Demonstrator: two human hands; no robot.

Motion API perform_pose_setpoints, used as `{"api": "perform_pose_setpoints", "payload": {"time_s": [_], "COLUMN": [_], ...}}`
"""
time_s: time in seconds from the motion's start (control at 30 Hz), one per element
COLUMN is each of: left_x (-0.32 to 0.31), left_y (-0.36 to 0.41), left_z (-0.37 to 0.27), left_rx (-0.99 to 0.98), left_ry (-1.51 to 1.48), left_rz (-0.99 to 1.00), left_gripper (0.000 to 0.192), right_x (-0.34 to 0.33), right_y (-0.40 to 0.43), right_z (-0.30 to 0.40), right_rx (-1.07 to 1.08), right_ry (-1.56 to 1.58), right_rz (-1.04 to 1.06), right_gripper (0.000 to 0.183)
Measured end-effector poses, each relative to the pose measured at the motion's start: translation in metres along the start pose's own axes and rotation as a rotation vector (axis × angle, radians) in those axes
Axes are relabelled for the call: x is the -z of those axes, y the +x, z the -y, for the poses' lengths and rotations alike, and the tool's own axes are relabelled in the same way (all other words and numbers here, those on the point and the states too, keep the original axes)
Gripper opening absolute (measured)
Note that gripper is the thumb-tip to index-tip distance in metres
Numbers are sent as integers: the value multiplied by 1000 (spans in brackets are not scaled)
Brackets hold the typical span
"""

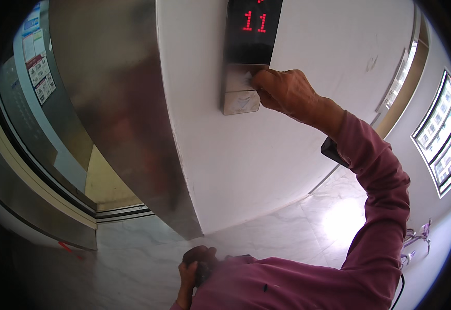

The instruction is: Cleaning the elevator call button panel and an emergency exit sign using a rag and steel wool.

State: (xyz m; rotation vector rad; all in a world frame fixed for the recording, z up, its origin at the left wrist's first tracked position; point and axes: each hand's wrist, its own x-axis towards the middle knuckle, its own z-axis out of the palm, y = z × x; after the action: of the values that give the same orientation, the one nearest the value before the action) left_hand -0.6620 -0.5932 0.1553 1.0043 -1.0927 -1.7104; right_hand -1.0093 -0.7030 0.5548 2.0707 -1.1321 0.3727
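Observation:
My right hand (283,91) is raised against a lift call panel (231,79) on the wall. Its curled fingers cover the right side of the upper button, blurred at the fingertips; whether anything is inside the hand is hidden. A down-arrow button (243,102) shows just below. Red digits glow on the black display (253,42) above. Low in front of my body, my left hand (187,273) is closed around a dark object (200,255), too dim to identify.
To the left a lift doorway (120,211) stands open beside a brushed-metal door frame (132,97). Printed notices (41,77) hang inside the lift. A window (440,135) is at the far right. Marble-patterned floor tiles (279,224) lie below; purple items (419,236) are near the right wall.

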Motion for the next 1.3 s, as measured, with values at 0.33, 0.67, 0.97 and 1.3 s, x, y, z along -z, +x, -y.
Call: {"api": "perform_pose_setpoints", "payload": {"time_s": [0.33,0.67,0.97,1.3], "left_x": [3,10,23,22], "left_y": [3,-8,-13,-21], "left_z": [6,-14,-18,-29], "left_rx": [62,73,44,32], "left_ry": [-36,-40,-66,-93], "left_rz": [96,75,21,9], "left_gripper": [32,34,32,31], "right_x": [-5,-22,-36,-25], "right_y": [-17,-10,-12,-6], "right_z": [21,17,30,18], "right_rx": [-159,-219,-332,-203], "right_ry": [217,169,132,38], "right_rz": [-138,-396,-455,-254], "right_gripper": [25,24,15,20]}}
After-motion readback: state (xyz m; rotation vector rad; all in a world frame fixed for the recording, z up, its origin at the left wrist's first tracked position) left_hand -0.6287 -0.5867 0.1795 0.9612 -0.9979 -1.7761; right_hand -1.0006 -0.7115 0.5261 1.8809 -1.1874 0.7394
